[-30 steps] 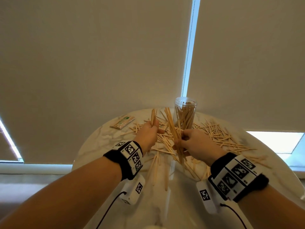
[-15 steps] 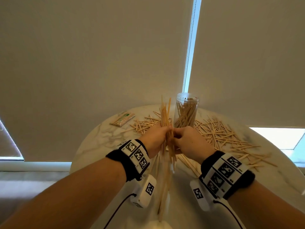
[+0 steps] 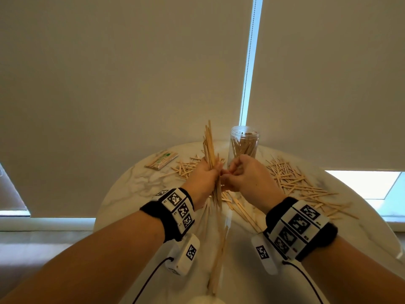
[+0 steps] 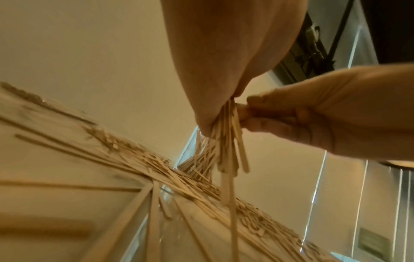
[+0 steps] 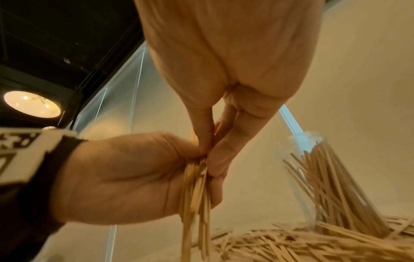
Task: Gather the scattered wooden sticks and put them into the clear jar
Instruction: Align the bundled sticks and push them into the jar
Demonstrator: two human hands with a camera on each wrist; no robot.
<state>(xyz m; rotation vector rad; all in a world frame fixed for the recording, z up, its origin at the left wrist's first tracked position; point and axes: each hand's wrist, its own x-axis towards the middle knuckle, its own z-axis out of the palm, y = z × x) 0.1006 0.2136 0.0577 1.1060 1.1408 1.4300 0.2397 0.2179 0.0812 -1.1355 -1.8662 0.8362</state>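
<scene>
At frame centre the left hand [image 3: 206, 175] now grips the upright stick bundle [image 3: 210, 148] handed over by the right hand [image 3: 245, 174], whose fingertips still pinch it; the half-filled clear jar [image 3: 243, 145] stands just behind, ready for loading.

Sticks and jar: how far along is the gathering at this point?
Partly done. The clear jar stands upright on the table and already holds a good number of sticks. In hand: the left hand grips an upright bundle of sticks, and the right hand pinches at it beside the left. Left to do: many scattered sticks remain on the table on both sides of the hands.
</scene>
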